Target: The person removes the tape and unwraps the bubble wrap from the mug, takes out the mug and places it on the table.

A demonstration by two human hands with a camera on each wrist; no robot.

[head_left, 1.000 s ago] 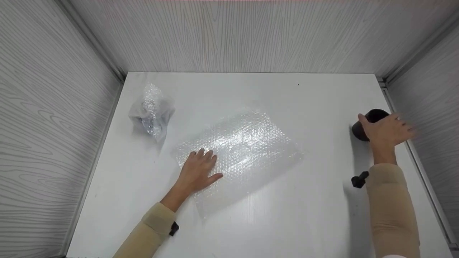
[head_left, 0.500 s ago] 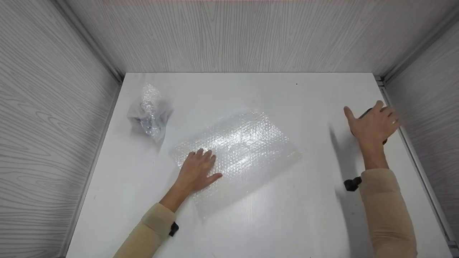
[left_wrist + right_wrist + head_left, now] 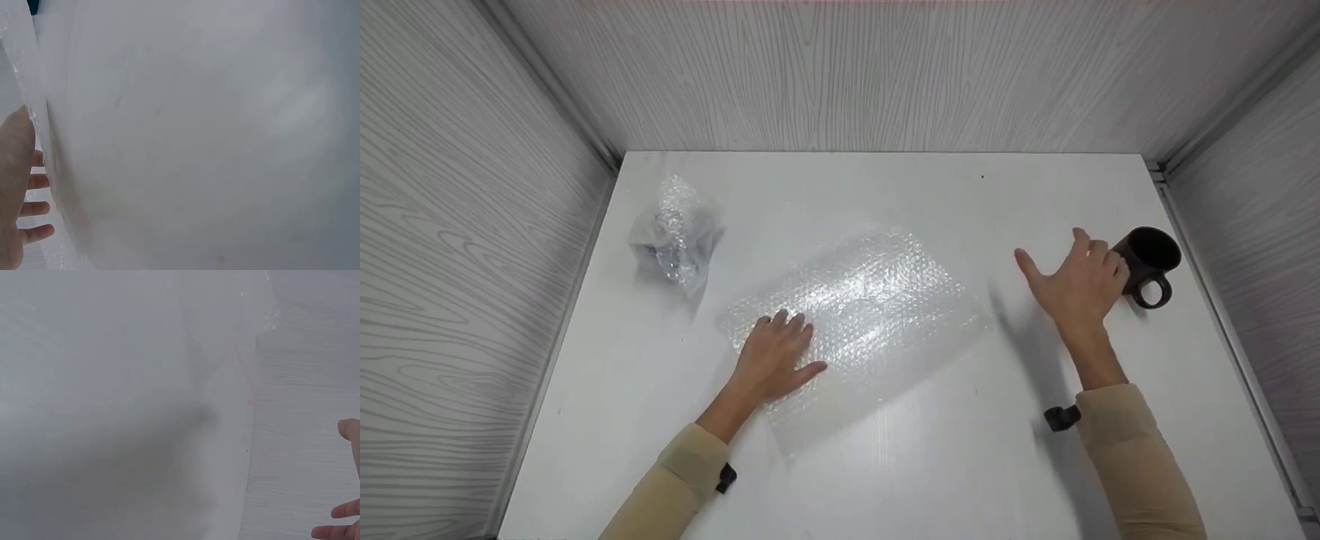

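Note:
Flat on the table lies a clear sheet of bubble wrap point(image 3: 877, 307), tilted a little. My left hand point(image 3: 772, 356) rests on its left part with the fingers spread; the left wrist view also shows that hand point(image 3: 14, 185) beside the sheet's edge. To the right of the sheet my right hand point(image 3: 1080, 289) hangs above the table, thumb apart from the fingers, holding nothing. Just behind it stands a black mug point(image 3: 1151, 259), upright with its handle toward the front, partly covered by the fingers. Only a few fingertips of the right hand point(image 3: 350, 517) appear in the right wrist view.
A bundle wrapped in bubble wrap point(image 3: 679, 236) sits at the back left; its contents are hard to make out. Grey wood-grain panels point(image 3: 840, 75) enclose the white table point(image 3: 945, 472) at the back and both sides.
My right hand has come away from the black mug, moving left toward the bubble wrap. The mug stays at the right edge, now showing its handle. The left hand has not moved.

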